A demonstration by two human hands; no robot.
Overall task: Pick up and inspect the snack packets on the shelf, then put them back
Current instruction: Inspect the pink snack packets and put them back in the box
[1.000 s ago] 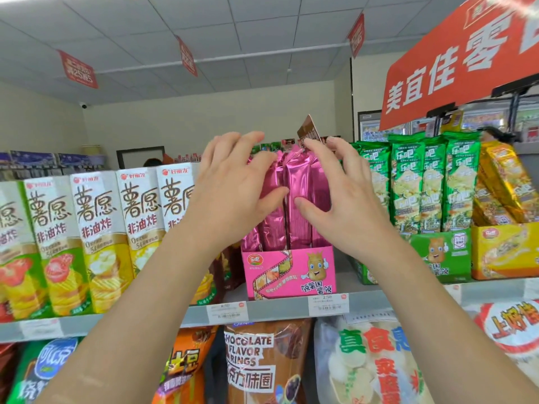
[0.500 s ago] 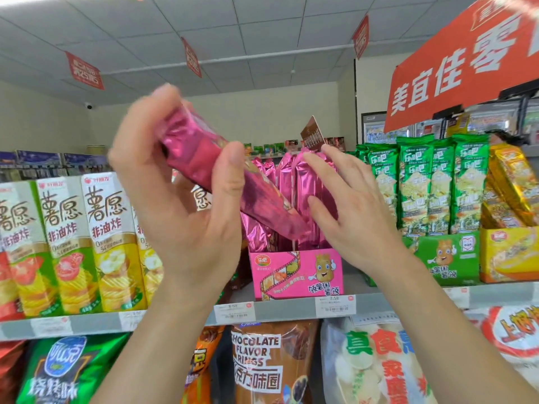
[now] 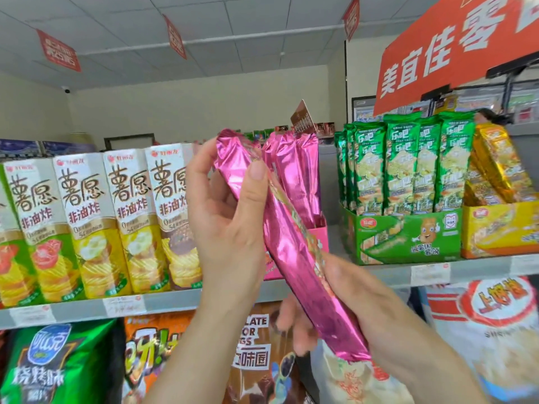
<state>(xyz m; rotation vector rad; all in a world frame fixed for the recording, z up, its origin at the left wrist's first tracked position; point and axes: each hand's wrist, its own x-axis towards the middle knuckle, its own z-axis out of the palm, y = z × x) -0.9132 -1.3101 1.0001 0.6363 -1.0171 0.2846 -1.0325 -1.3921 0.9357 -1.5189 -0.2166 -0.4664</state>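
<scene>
A long shiny pink snack packet [image 3: 294, 252] is held slantwise in front of the shelf, top end up left, bottom end down right. My left hand [image 3: 230, 223] grips its upper part, thumb across the front. My right hand [image 3: 350, 304] holds the lower end from below and behind, fingers curled under it. More pink packets [image 3: 300, 170] stand upright behind in a pink display box [image 3: 319, 237] on the shelf [image 3: 175, 301].
White and yellow chip boxes [image 3: 87, 223] line the shelf at left. Green packets in a green box [image 3: 405, 182] and golden packets [image 3: 501, 176] stand at right. Large snack bags [image 3: 58, 365] fill the lower shelf. A red sign [image 3: 455, 48] hangs at upper right.
My left hand drew one pink packet out of the box and brought it down toward me. My right hand left the standing packets and took hold of the packet's lower end.
</scene>
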